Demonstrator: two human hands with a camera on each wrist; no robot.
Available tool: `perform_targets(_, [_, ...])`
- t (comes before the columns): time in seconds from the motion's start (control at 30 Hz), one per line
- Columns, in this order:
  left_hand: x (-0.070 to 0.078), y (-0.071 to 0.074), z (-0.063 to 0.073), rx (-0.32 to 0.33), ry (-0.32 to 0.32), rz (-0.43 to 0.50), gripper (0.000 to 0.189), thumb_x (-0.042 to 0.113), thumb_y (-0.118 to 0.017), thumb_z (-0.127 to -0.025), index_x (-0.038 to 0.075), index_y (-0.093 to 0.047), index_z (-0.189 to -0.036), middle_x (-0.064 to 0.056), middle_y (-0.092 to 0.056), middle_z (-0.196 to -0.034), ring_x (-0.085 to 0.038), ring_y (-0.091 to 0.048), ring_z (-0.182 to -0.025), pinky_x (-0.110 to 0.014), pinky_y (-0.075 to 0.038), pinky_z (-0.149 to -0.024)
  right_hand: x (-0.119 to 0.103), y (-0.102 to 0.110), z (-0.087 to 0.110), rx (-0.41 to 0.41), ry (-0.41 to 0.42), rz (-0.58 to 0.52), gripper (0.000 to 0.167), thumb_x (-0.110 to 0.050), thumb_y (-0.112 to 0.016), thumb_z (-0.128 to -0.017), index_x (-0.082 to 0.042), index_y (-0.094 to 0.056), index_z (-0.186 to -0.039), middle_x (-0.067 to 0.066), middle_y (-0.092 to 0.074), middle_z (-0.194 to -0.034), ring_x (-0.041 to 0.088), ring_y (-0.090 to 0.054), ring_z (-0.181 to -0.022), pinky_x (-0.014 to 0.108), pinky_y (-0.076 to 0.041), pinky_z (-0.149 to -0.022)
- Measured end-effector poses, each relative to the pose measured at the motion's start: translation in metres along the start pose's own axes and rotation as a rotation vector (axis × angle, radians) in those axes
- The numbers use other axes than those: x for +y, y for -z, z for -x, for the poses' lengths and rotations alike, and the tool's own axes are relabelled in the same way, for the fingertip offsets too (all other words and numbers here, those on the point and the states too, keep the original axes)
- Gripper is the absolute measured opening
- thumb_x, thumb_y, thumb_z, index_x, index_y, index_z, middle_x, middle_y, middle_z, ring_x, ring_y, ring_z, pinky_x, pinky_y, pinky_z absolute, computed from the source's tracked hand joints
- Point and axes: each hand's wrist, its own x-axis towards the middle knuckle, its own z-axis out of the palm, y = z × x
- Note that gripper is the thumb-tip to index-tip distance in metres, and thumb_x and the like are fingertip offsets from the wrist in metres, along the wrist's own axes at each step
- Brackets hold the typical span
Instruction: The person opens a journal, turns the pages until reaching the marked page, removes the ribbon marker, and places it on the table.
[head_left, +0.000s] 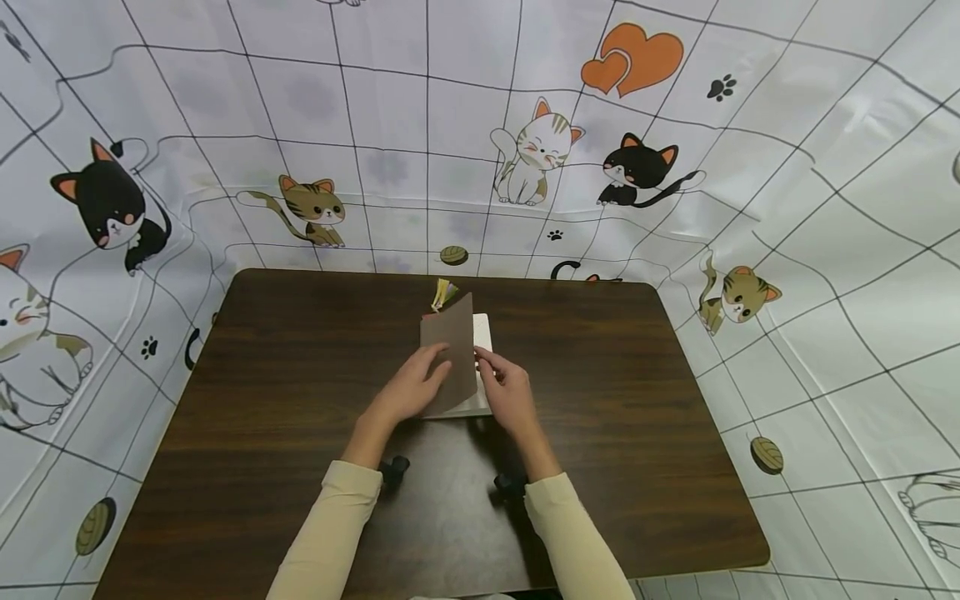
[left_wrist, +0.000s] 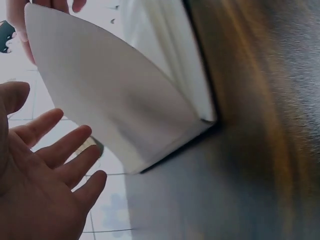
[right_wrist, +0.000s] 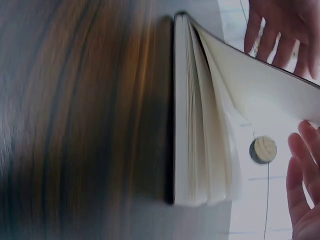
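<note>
A notebook (head_left: 482,333) with a grey-brown cover and pale pages lies on the table, its front cover (head_left: 448,367) lifted and slanting up. My right hand (head_left: 508,392) is at the cover's free edge; its fingertips pinch there, though the cover partly hides the contact. Along the outer face of the cover rests my left hand (head_left: 414,385), fingers spread and fairly straight. In the left wrist view those left fingers (left_wrist: 75,155) stand loosely apart beside the raised cover (left_wrist: 100,85). The right wrist view shows the cream pages (right_wrist: 200,150) fanned slightly beneath it.
Yellowish ribbons (head_left: 444,292) stick out past the notebook's top edge. The dark wooden table (head_left: 300,333) extends to both sides. Behind and around it hangs a white grid-patterned sheet (head_left: 390,108) with cartoon cats. Black wrist-mounted devices (head_left: 395,471) sit under the wrists.
</note>
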Motion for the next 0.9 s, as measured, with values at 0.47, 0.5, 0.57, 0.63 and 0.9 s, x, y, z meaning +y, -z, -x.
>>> perform_targets(0.47, [0.009, 0.027, 0.006, 0.106, 0.071, 0.156, 0.063, 0.052, -0.04, -0.116, 0.012, -0.04, -0.165, -0.02, -0.036, -0.172, -0.044, -0.036, -0.158, -0.068, -0.034, -0.124, -0.027, -0.033, 0.009, -0.159, 0.155, 0.045, 0.042, -0.022, -0.057, -0.114, -0.023, -0.059, -0.157, 0.0, -0.062, -0.157, 0.023, -0.059, -0.144, 0.049, -0.057, -0.108])
perform_targets(0.5, [0.008, 0.028, 0.007, 0.131, 0.08, 0.156, 0.063, 0.053, -0.041, -0.116, 0.013, -0.041, -0.164, -0.019, -0.039, -0.171, -0.043, -0.039, -0.157, -0.068, -0.036, -0.123, -0.029, -0.035, 0.01, -0.164, 0.166, 0.056, 0.043, -0.022, -0.057, -0.114, -0.022, -0.059, -0.157, 0.0, -0.061, -0.158, 0.023, -0.058, -0.146, 0.049, -0.056, -0.11])
perform_targets(0.57, [0.007, 0.03, 0.008, 0.177, 0.107, 0.159, 0.062, 0.056, -0.043, -0.114, 0.015, -0.045, -0.162, -0.017, -0.044, -0.169, -0.042, -0.043, -0.154, -0.067, -0.039, -0.122, -0.031, -0.039, 0.011, -0.171, 0.185, 0.084, 0.043, -0.022, -0.057, -0.114, -0.02, -0.058, -0.157, 0.0, -0.06, -0.159, 0.023, -0.056, -0.148, 0.05, -0.052, -0.115])
perform_targets(0.63, [0.007, 0.034, 0.01, 0.198, 0.134, 0.176, 0.063, 0.058, -0.045, -0.113, 0.016, -0.047, -0.16, -0.016, -0.046, -0.167, -0.042, -0.046, -0.153, -0.066, -0.041, -0.12, -0.033, -0.043, 0.012, -0.181, 0.203, 0.11, 0.044, -0.022, -0.057, -0.114, -0.019, -0.058, -0.157, 0.0, -0.059, -0.16, 0.024, -0.054, -0.15, 0.05, -0.049, -0.119])
perform_targets(0.9, [-0.001, 0.049, 0.018, 0.143, 0.187, 0.16, 0.053, 0.049, -0.051, -0.113, 0.003, -0.063, -0.136, -0.02, -0.067, -0.131, -0.036, -0.065, -0.116, -0.051, -0.054, -0.098, -0.037, -0.057, 0.017, -0.255, 0.237, 0.18, 0.043, -0.028, -0.054, -0.115, -0.021, -0.057, -0.158, -0.009, -0.052, -0.166, 0.017, -0.051, -0.152, 0.046, -0.048, -0.121])
